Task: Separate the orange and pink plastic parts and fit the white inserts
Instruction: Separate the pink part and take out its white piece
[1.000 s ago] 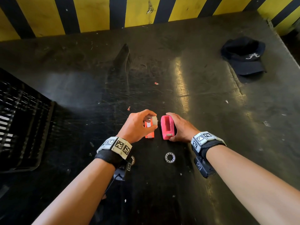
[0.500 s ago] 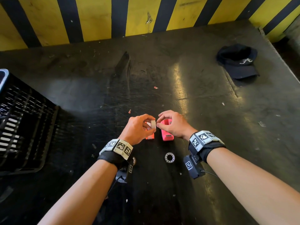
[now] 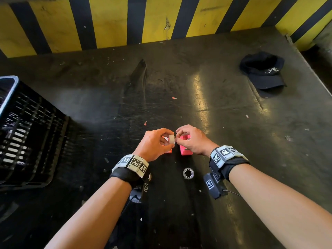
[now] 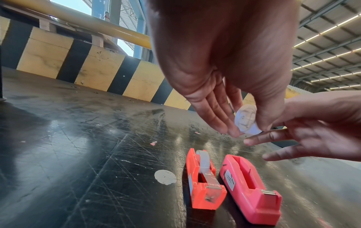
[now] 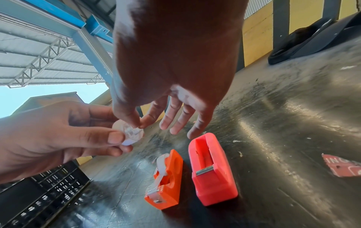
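An orange dispenser (image 4: 203,183) (image 5: 168,180) and a pink one (image 4: 252,189) (image 5: 213,174) lie side by side on the black table, apart from each other. The orange one carries a white roll; the pink one's slot is bare. Above them my left hand (image 3: 158,142) (image 4: 248,130) grips a small white round insert (image 3: 172,138) (image 4: 246,120) (image 5: 131,132) between thumb and fingers. My right hand (image 3: 190,139) (image 5: 138,123) pinches the same insert with thumb and forefinger, its other fingers spread. In the head view both hands hide most of the dispensers.
A metal bearing ring (image 3: 188,173) lies near my wrists. A black slatted crate (image 3: 27,132) stands at the left, a dark cap (image 3: 264,71) at the far right. A round paper sticker (image 4: 165,177) lies left of the orange dispenser. A striped wall (image 3: 161,18) closes the back.
My right hand has left the pink dispenser, risen and closed thumb and forefinger on the insert in my left hand. The dispensers have stayed put.
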### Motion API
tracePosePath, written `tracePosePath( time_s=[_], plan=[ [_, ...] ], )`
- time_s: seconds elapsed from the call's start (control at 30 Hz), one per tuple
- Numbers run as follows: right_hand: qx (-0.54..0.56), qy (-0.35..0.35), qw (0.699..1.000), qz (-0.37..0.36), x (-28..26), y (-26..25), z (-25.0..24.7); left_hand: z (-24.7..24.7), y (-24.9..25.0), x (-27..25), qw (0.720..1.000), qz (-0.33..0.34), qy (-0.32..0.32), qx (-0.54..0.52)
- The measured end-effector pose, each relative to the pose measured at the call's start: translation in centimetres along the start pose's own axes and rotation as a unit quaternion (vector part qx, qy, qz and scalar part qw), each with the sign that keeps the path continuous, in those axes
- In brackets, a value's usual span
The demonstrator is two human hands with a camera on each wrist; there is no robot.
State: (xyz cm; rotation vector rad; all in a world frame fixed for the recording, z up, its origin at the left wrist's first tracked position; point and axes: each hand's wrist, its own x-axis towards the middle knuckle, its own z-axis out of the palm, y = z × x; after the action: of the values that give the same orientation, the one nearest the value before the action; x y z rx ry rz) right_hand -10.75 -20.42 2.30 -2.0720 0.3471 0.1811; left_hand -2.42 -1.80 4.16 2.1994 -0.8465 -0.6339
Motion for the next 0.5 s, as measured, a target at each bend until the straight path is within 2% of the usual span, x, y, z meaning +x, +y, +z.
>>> tracePosePath(
  time_s=[0.27,0.4,0.5],
  plan=[
    [-0.009,0.022,1.000,0.005,-0.6,0.8,-1.6,0.0,-0.8,-1.0,0.999,-0.003,0.009,0.043],
    [-0.016,0.019,1.000,0.017,-1.4,1.5,-1.4,1.5,-1.1,-2.7,0.994,-0.012,-0.047,0.097],
    [-0.018,0.013,0.999,0.028,-2.1,2.2,-0.9,3.9,-1.9,-4.1,0.978,-0.056,-0.105,0.171]
  ],
)
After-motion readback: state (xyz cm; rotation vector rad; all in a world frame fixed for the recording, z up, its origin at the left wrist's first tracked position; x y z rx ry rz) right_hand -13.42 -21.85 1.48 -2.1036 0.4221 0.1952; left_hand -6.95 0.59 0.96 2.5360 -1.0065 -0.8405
